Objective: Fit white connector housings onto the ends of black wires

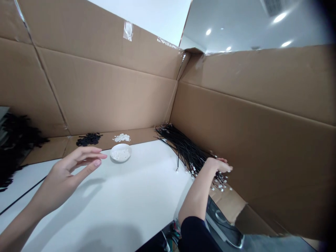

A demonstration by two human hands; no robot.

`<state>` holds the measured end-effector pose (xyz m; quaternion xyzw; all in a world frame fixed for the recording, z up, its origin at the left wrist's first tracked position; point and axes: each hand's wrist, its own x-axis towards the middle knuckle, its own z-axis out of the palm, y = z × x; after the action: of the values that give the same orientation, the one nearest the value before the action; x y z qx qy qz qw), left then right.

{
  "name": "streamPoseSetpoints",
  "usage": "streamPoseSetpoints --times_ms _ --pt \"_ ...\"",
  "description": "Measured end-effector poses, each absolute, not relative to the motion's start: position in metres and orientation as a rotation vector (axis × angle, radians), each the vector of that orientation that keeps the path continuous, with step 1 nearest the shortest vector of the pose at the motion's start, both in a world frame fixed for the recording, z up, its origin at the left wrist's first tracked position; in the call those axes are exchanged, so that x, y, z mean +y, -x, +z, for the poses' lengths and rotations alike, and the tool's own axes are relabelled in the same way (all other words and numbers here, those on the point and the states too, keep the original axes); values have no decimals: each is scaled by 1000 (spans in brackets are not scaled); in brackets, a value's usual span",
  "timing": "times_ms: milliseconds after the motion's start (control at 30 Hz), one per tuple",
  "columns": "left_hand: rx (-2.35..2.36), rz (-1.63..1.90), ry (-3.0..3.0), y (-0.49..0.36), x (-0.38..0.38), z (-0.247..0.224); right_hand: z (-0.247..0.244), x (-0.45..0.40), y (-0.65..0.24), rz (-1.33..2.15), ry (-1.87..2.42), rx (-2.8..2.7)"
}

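My left hand (75, 166) hangs over the left part of the white table (147, 182), fingers stretched and thumb apart, with nothing in it. Close to its fingertips stands a small white dish (121, 153) with small white pieces inside. On the right, my right hand (220, 165) is over the connector end of a long bundle of black cables (183, 143) with white plugs. The forearm and the back of the hand hide most of its fingers, so I cannot see whether a cable is between them.
Behind the dish, a pile of black pieces (89, 139) and a pile of white pieces (121, 137) lie on cardboard. A dark heap (15, 143) is at far left, with a single black cable (23, 195) nearby. Tall cardboard walls (110, 94) enclose the back and right.
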<state>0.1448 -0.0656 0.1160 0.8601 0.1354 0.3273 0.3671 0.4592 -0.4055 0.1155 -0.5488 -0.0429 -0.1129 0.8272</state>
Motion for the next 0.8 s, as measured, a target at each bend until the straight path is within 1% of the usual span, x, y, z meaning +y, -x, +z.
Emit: streamPoseSetpoints --times_ms 100,200,267,333,433,500,633,800 --pt "386 766 -2329 -145 -65 121 83 -415 -472 -292 1151 45" --pt "465 704 -2520 -139 -40 117 62 -425 -482 -287 1094 151" --pt "557 704 -2638 -130 -8 103 57 -433 -485 -263 1038 199" --pt "770 629 -2723 -118 28 81 56 -438 -484 -216 979 215" --pt "1180 352 -2746 -96 64 47 58 -436 -472 -131 883 181" --pt "1269 246 -2720 -83 68 30 60 -426 -462 -89 818 144" --pt "1472 130 -2654 -73 53 8 66 -386 -448 0 698 92" --pt "1581 117 -2635 -73 45 -4 65 -323 -433 234 655 93"
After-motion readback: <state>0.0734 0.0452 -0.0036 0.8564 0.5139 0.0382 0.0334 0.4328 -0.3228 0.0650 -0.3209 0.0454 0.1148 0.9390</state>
